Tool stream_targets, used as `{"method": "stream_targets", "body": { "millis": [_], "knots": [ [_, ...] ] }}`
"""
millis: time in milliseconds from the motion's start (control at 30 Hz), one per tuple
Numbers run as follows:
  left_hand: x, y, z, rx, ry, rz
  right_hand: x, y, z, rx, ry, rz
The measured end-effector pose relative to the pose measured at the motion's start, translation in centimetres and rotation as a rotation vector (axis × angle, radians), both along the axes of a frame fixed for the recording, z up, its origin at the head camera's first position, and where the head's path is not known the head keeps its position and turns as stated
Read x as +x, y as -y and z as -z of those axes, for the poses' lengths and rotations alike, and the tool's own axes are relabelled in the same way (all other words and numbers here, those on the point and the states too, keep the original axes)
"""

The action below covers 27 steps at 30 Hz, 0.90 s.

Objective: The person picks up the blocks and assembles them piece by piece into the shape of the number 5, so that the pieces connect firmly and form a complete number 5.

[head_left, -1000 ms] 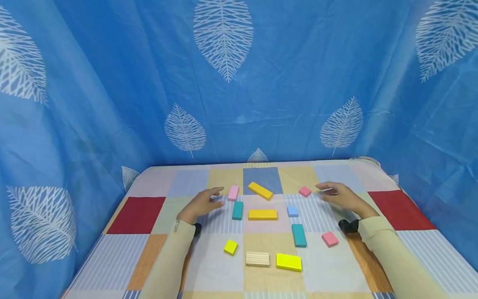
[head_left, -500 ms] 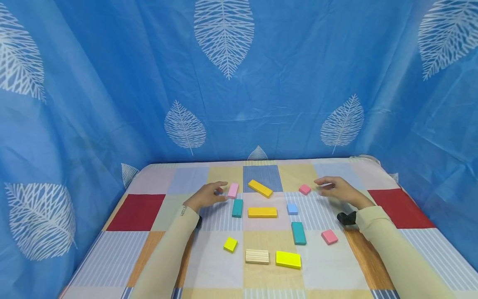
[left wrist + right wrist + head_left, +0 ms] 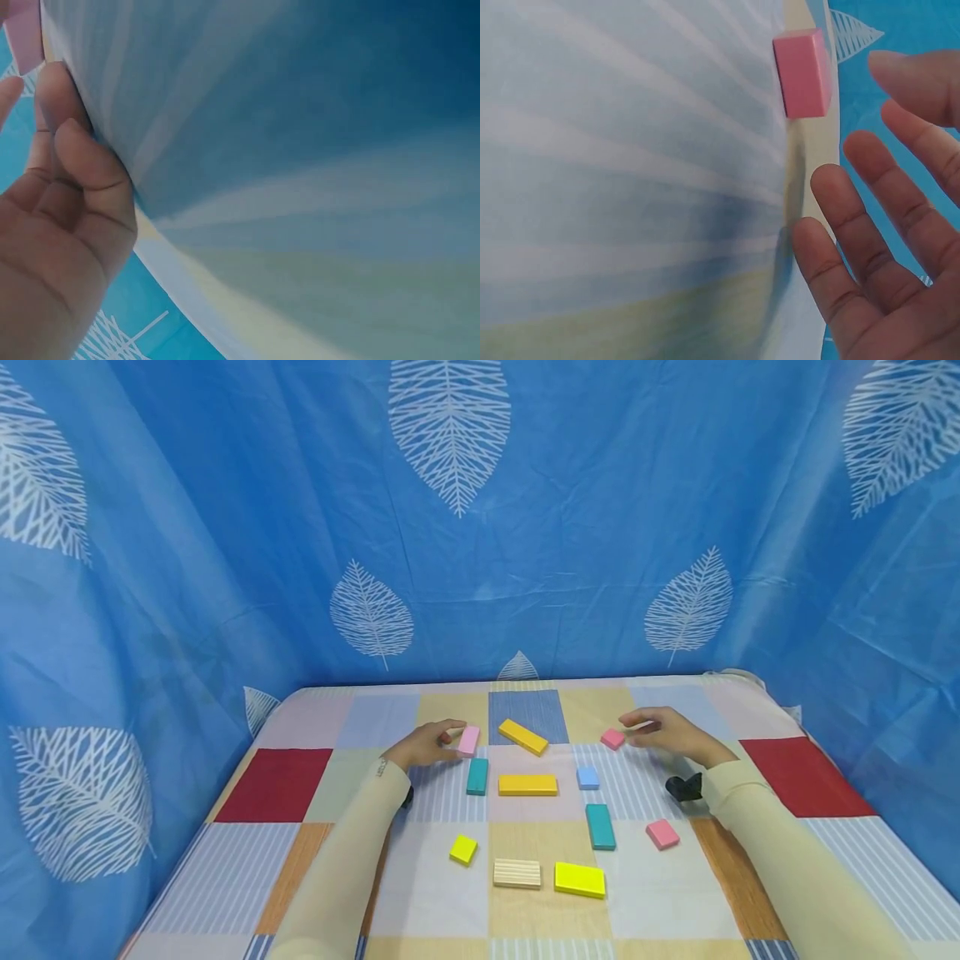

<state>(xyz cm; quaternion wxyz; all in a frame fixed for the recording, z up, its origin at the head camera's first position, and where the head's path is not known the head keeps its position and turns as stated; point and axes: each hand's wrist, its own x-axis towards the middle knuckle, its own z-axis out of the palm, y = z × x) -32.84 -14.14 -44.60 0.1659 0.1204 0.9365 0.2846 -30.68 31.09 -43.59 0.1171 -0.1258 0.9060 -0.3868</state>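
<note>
On the patchwork cloth, my left hand (image 3: 426, 745) is at the light pink block (image 3: 468, 741), index finger and thumb reaching to either side of it. Part of that block (image 3: 26, 37) shows at the top left corner of the left wrist view, close to the fingertips; the remaining fingers are bent against the cloth. My right hand (image 3: 667, 732) hovers beside a small darker pink block (image 3: 612, 739), thumb and index finger apart. In the right wrist view, a gap separates the spread fingers (image 3: 855, 217) from this block (image 3: 802, 73).
Between the hands lie two orange blocks (image 3: 527, 786), a blue block (image 3: 588, 778) and two teal blocks (image 3: 477, 777). Nearer are two yellow blocks (image 3: 580, 880), a ridged wooden block (image 3: 517, 874) and another pink block (image 3: 662, 834). A blue leaf-patterned curtain (image 3: 525, 568) surrounds the table.
My left hand has moved right and forward to the light pink block. My right hand has moved slightly left toward the small pink block. The blocks stay in place.
</note>
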Motion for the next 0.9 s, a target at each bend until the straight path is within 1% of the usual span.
{"method": "stream_targets", "body": {
  "millis": [100,233,333,533,700,900],
  "knots": [
    [-0.2,0.0,-0.2,-0.008,0.016,0.025,-0.2,0.3,-0.2,-0.007,0.003,0.009],
    [-0.4,0.2,-0.4,-0.003,0.036,0.053,-0.3,0.6,-0.3,-0.019,-0.026,-0.008],
    [-0.5,0.1,-0.6,-0.002,0.066,0.043,-0.4,0.8,-0.3,-0.019,-0.048,-0.025],
    [-0.6,0.0,-1.1,-0.021,0.12,0.001,-0.7,1.5,-0.6,-0.013,-0.049,-0.035],
    [-0.9,-0.1,-1.1,-0.013,0.138,0.002,-1.0,2.1,-0.8,-0.008,-0.055,-0.047],
    [-1.2,0.1,-1.0,0.007,0.15,-0.008,-1.3,2.8,-0.7,-0.037,-0.054,-0.063]
  ]
}}
